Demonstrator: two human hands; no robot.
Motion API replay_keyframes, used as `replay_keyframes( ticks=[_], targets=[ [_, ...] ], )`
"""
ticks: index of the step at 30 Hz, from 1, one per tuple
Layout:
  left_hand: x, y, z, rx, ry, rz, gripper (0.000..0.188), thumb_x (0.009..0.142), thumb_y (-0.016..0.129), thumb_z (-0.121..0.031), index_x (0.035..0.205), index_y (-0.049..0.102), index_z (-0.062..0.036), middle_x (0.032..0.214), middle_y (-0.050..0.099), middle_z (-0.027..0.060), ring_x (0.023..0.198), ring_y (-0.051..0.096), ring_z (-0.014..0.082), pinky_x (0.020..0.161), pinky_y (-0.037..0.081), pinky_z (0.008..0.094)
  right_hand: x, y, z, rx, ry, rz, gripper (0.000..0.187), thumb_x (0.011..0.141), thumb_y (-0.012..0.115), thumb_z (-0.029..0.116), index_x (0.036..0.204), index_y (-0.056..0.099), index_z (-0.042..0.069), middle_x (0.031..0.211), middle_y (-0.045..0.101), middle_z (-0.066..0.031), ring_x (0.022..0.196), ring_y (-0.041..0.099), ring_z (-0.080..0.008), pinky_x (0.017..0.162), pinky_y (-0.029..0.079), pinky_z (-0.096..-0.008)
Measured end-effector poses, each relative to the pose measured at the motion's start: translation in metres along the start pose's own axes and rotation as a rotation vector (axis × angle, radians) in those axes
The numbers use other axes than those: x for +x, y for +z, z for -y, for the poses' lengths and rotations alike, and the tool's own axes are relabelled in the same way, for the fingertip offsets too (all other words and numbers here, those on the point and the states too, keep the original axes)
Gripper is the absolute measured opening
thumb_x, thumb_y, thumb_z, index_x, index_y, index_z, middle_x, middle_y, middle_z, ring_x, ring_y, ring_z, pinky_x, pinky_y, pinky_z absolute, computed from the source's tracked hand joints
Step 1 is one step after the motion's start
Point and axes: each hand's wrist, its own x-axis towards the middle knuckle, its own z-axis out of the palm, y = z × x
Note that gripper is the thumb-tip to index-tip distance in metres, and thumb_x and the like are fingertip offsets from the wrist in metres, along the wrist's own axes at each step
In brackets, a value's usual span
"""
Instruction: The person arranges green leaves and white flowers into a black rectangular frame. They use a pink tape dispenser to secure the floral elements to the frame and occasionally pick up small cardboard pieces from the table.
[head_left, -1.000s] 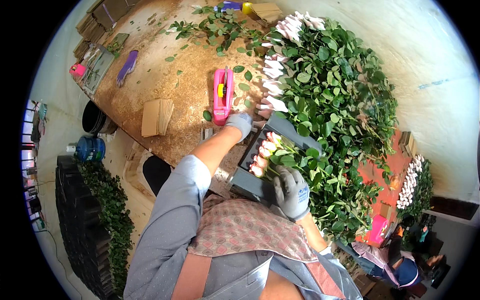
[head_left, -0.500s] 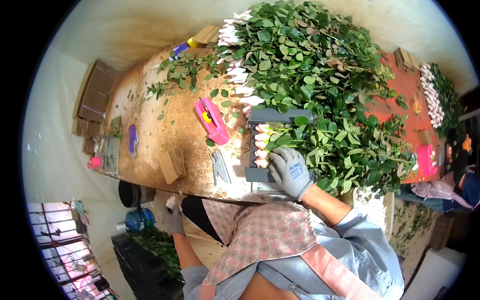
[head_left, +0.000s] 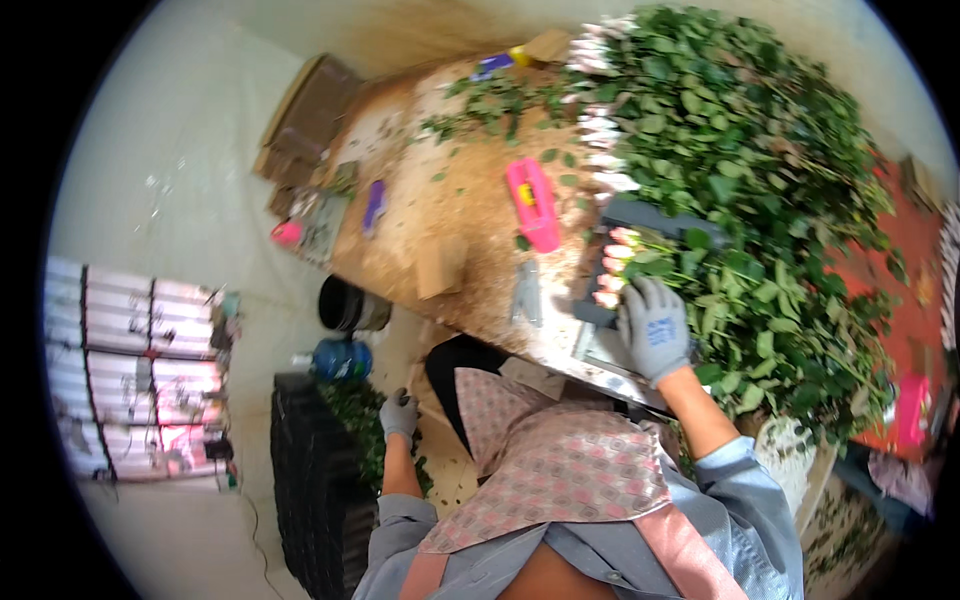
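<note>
My right hand, in a grey glove, lies over the front of a row of pale pink-and-yellow roses. Its fingers are stretched out over the stems just behind the heads. Those roses lie in a dark grey holder, their leafy stems running off to the right. Low at the left, off the table's edge, is my gloved left hand, beside the greenery by a black ribbed crate. Its fingers are curled in; what they hold, if anything, cannot be made out.
A pink tape dispenser, a grey bracket and folded cardboard lie on the wooden table. Behind the holder rises a big heap of leafy stems with white-wrapped heads. A black bucket and blue water jug stand below left.
The view has swung left, so the table appears shifted right. My left hand has moved lower, toward the greenery by the crate; the white thing at its fingers no longer shows. My right hand stays on the roses.
</note>
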Motion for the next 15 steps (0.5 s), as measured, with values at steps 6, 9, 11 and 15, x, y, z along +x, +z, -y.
replay_keyframes(
  ticks=[6, 9, 11, 15],
  targets=[
    [0.004, -0.039, 0.035, 0.012, 0.201, -0.221, 0.034, 0.094, 0.071, -0.019, 0.122, 0.071, -0.0001, 0.092, 0.076, 0.0126, 0.08, 0.073, 0.0189, 0.069, 0.057, 0.0341, -0.001, 0.008, 0.004, -0.054, -0.048, -0.023, 0.036, 0.09, 0.066, 0.019, 0.122, 0.064, 0.004, 0.128, 0.06, -0.0165, 0.123, 0.054, -0.0373, 0.102, 0.043, -0.0496],
    [0.021, -0.039, 0.001, -0.102, 0.205, -0.251, 0.029, 0.096, 0.069, -0.019, 0.117, 0.072, 0.0006, 0.088, 0.075, 0.0089, 0.074, 0.07, 0.0127, 0.062, 0.056, 0.0306, -0.003, 0.01, 0.001, -0.071, -0.064, -0.017, 0.036, 0.09, 0.067, 0.018, 0.122, 0.064, 0.003, 0.128, 0.06, -0.0166, 0.124, 0.054, -0.0367, 0.103, 0.043, -0.049],
    [0.036, -0.032, -0.031, -0.137, 0.246, -0.261, 0.028, 0.097, 0.069, -0.019, 0.117, 0.072, 0.0006, 0.091, 0.075, 0.0096, 0.073, 0.069, 0.0125, 0.061, 0.056, 0.0301, -0.001, 0.009, 0.002, -0.075, -0.073, -0.015, 0.036, 0.09, 0.067, 0.017, 0.122, 0.064, 0.003, 0.127, 0.06, -0.0163, 0.123, 0.054, -0.0366, 0.103, 0.043, -0.049],
    [0.071, -0.012, -0.124, -0.152, 0.38, -0.178, 0.039, 0.092, 0.072, -0.032, 0.116, 0.072, -0.0003, 0.104, 0.076, 0.0181, 0.095, 0.074, 0.0304, 0.086, 0.056, 0.04, -0.001, 0.005, 0.003, -0.085, -0.054, -0.015, 0.035, 0.089, 0.067, 0.015, 0.122, 0.063, 0.004, 0.125, 0.061, -0.0158, 0.122, 0.054, -0.037, 0.103, 0.043, -0.0491]
  ],
)
